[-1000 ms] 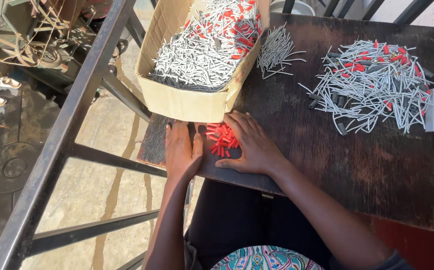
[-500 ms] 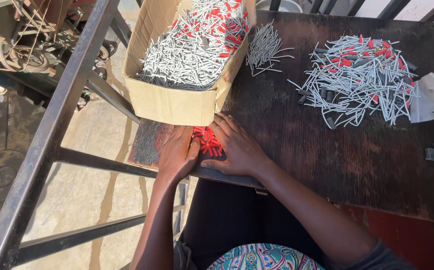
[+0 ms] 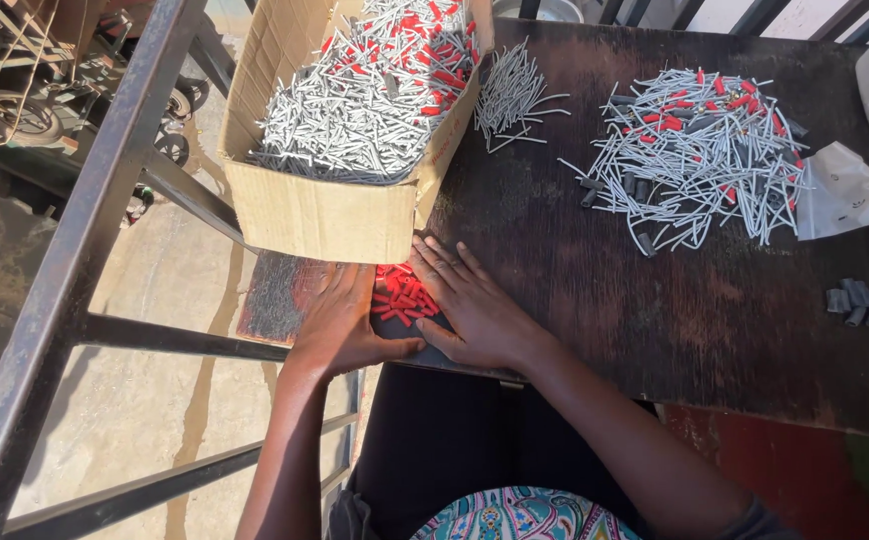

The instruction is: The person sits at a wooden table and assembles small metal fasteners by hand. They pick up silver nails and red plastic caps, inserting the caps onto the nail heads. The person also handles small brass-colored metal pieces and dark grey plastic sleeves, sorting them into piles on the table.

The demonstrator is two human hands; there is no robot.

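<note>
I see the dark worn wooden table (image 3: 715,330), then the open cardboard box (image 3: 325,215) heaped with grey pins, overhanging the table's left edge; a nudge could tip it. A loose grey pin pile (image 3: 700,160) lies well apart at the right. My left hand (image 3: 340,325) and right hand (image 3: 475,310), both flat and open, cup the small red plastic caps (image 3: 403,295) at the near edge; they could spill off.
</note>
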